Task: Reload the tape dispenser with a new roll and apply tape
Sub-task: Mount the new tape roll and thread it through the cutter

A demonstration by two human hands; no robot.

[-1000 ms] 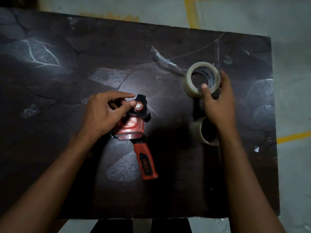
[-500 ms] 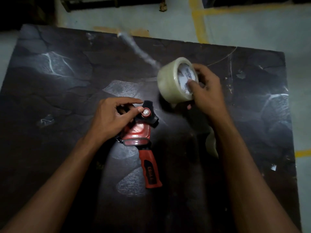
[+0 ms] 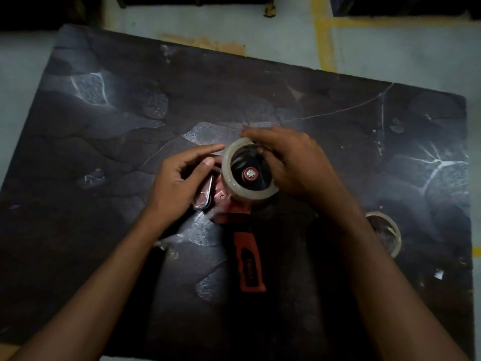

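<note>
1. A red tape dispenser lies flat on its side near the middle of a dark, scuffed table.
2. Its long axis runs from far to near. The red-and-black handle points toward the person and leans a little to the person's right. The head with the spindle points away.
3. A roll of clear packing tape sits over the dispenser's spindle, at the far end from the handle. The roll's open bore faces up at the camera, and the red hub with a metal bolt shows in the middle of it, a little off centre.
4. The right hand covers the right and far side of the roll. Its fingers curl over the roll's rim in a grasp, with the fingertips on the roll's far edge.
5. The left hand is just left of the roll, at the dispenser's head. Its fingers are half curled, with the thumb bent inward and the index finger stretched toward the roll's left rim. It covers part of a shiny metal plate on the dispenser's left side; I cannot tell whether it grips that plate or only rests there.
6. A second tape roll lies flat on the table well to the right of the dispenser's handle, partly behind the right forearm.
7. Beyond the table's far edge, yellow lines mark the pale floor.
</note>
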